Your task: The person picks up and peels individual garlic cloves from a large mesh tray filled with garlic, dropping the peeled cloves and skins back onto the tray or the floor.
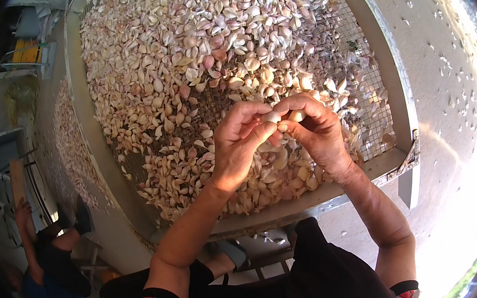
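Both my hands meet over a wide mesh-bottomed tray [379,123] heaped with loose garlic cloves [155,88]. Between the fingertips of my left hand [239,143] is a pale garlic clove [271,117], pinched by thumb and forefinger. My right hand [319,134] presses its thumb and forefinger against the same spot, and a second yellowish clove [296,116] shows between those fingers. The two thumbs nearly touch. Directly beneath the hands, more cloves lie in a loose layer; part of them is hidden by my fingers and wrists.
The tray's raised frame [381,32] runs along both sides and the near edge. Cloves [73,144] are strewn on the floor to the left, and pale skins dot the floor [435,67] at right. At far left sits another person [52,270] holding a wooden board [17,181].
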### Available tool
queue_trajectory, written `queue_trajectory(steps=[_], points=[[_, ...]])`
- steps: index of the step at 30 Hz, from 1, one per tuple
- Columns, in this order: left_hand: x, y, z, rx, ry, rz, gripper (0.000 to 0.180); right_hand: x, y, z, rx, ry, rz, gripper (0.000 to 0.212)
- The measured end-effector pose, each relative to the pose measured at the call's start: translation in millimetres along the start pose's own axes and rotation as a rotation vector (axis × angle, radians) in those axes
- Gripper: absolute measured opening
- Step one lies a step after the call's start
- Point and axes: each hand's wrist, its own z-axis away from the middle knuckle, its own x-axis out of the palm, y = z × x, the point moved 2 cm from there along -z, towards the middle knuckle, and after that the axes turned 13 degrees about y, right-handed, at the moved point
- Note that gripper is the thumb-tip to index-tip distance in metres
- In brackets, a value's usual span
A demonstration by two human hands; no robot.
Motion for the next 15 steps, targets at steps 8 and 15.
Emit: queue_trajectory(steps=[8,15], points=[[-11,1,3,0.015,0.084,-0.176,0.018,-3,-1,22,0.477,0.023,-0.521,0.025],[1,21,14,0.577,0.098,-0.775,0.046,4,-2,21,0.536,0.033,-0.66,0.04]])
